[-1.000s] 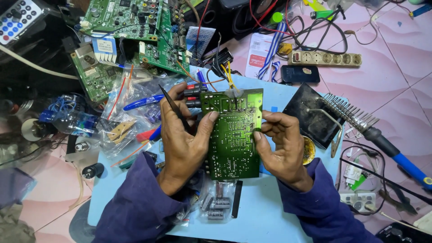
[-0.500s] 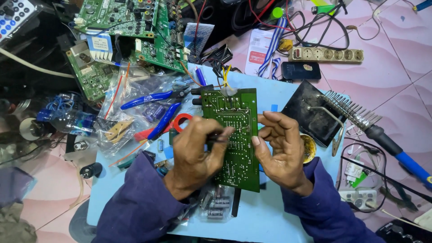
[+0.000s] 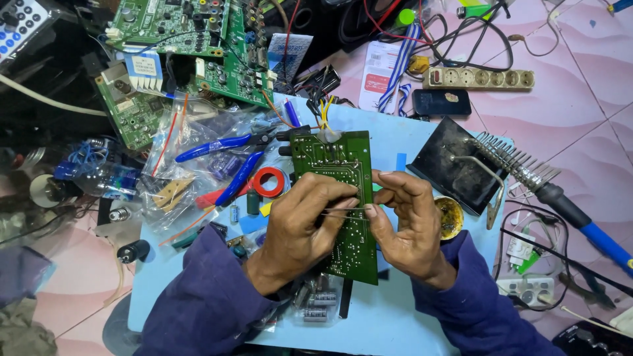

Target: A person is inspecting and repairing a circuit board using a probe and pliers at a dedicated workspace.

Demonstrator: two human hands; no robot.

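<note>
Lowered since before, both hands [image 3: 356, 221] pinch a thin wire [image 3: 344, 211] over the green circuit board [image 3: 337, 173].

Long, seemingly navy-blue sleeves [image 3: 198, 296]

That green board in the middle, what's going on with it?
A person holds the green circuit board over a light blue table, solder side up. The left hand and right hand pinch a thin wire stretched across it. Blue-handled pliers lie to the left, and a soldering iron rests on its stand to the right.
</note>
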